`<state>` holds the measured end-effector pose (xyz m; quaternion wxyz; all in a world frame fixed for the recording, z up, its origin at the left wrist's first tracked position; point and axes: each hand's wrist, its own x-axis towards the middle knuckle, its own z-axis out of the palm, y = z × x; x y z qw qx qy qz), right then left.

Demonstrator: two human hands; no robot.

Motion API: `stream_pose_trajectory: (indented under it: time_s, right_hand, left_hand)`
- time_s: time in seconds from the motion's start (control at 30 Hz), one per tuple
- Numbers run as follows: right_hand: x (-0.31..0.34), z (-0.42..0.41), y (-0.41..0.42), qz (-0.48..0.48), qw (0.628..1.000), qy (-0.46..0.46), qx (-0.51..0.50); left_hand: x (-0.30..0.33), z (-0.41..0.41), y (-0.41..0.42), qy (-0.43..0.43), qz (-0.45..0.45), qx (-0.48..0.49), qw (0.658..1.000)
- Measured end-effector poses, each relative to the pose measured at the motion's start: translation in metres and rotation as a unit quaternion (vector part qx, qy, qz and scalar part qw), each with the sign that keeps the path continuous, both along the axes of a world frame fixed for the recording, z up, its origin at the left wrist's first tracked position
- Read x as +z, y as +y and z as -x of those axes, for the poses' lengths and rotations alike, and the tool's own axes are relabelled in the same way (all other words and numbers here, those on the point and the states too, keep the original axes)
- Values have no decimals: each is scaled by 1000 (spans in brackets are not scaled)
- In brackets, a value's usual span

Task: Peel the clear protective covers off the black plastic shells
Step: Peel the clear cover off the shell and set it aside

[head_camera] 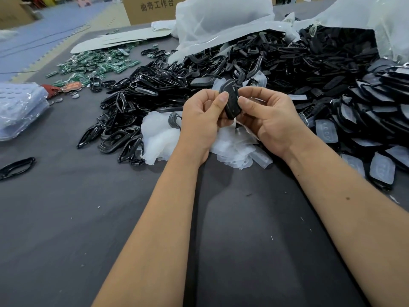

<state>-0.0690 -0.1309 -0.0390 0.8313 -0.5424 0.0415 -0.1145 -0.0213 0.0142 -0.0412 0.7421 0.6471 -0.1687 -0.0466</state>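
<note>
Black shells [332, 63] spill from plastic bag [221, 21].

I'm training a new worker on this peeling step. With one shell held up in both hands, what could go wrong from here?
1. The black shell is pinched only by the fingertips of the left hand and right hand; it may slip into the peeled clear covers below.
2. Still-covered shells lie close beside bare black frames; batches could mix.
</note>
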Motion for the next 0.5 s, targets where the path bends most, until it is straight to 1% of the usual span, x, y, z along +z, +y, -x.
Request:
stream_pose_trajectory:
  time_s: [0.37,0.5]
  right_hand:
    - [2,3,1,-54,998,-36,-2]
    - [2,4,0,-51,998,-42,4]
  left_hand:
    - [4,4,-2,77,74,-47,993]
    - [7,7,-3,116,82,-52,989]
